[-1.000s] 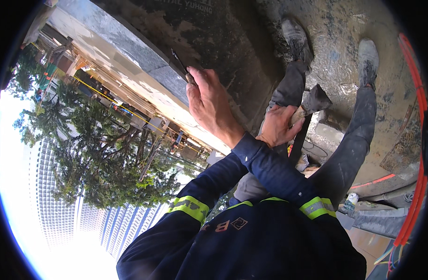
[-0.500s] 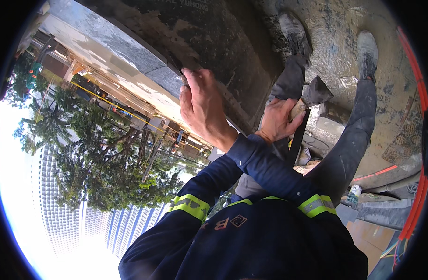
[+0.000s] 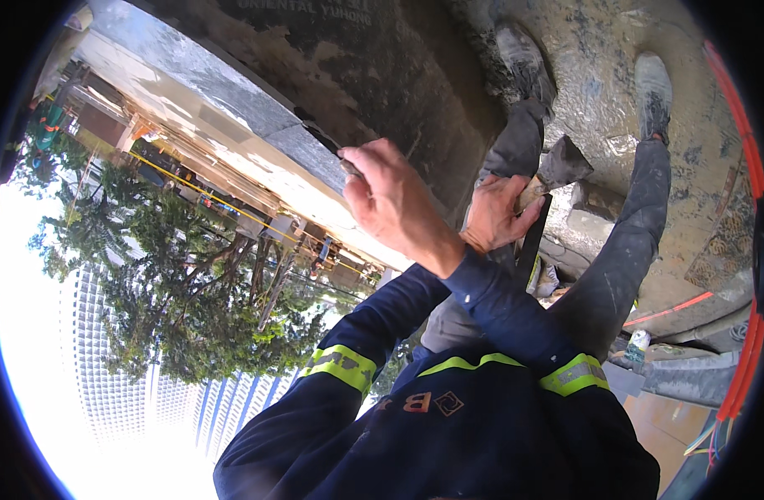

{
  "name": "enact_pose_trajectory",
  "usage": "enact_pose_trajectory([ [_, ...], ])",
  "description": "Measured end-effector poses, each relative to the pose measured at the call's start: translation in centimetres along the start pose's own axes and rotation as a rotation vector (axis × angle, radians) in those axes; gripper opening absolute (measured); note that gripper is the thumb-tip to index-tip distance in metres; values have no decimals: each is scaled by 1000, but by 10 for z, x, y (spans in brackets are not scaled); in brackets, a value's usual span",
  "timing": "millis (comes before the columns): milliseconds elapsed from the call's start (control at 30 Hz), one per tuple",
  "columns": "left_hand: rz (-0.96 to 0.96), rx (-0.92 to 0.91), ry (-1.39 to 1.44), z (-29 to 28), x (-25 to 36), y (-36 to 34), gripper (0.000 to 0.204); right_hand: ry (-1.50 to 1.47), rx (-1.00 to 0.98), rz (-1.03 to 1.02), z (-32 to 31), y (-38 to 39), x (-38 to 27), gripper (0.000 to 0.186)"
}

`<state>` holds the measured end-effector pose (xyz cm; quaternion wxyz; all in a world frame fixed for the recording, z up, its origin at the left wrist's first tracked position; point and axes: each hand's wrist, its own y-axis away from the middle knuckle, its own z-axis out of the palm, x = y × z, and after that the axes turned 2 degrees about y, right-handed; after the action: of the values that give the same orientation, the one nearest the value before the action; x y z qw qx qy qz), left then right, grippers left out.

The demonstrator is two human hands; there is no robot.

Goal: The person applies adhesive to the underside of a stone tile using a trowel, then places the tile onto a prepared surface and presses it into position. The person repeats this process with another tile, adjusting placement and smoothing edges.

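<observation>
Right hand (image 3: 394, 200) clamped on thin dark tool (image 3: 325, 142), tip ahead against grey parapet edge (image 3: 257, 125); left hand (image 3: 494, 212) closed around trowel handle (image 3: 528, 193), blade beyond, kept ready.

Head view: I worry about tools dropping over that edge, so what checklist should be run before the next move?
1. Left hand grip on the trowel: ok, fingers closed round its handle.
2. Right hand grip on the thin dark tool: ok, pinched at the fingertips.
3. Tool tip at the dark sheet edge: ok, it lies along the seam.
4. Arms free: not ok, the forearms cross.
5. Footing: cannot tell; the boots stand on a smeared grey floor.
6. Tool tethers: cannot tell, none shows.
</observation>
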<state>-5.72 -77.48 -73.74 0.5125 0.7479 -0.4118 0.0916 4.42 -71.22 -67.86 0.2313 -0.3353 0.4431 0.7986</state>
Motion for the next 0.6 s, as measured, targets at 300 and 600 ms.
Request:
enact_pose_trajectory([
  [300,-49,-3,-5,-1,6,-3,30,70,13,-120,-2,-51,41,33],
  [600,-30,27,37,0,1,-3,30,5,-96,-87,-1,-30,61,32],
])
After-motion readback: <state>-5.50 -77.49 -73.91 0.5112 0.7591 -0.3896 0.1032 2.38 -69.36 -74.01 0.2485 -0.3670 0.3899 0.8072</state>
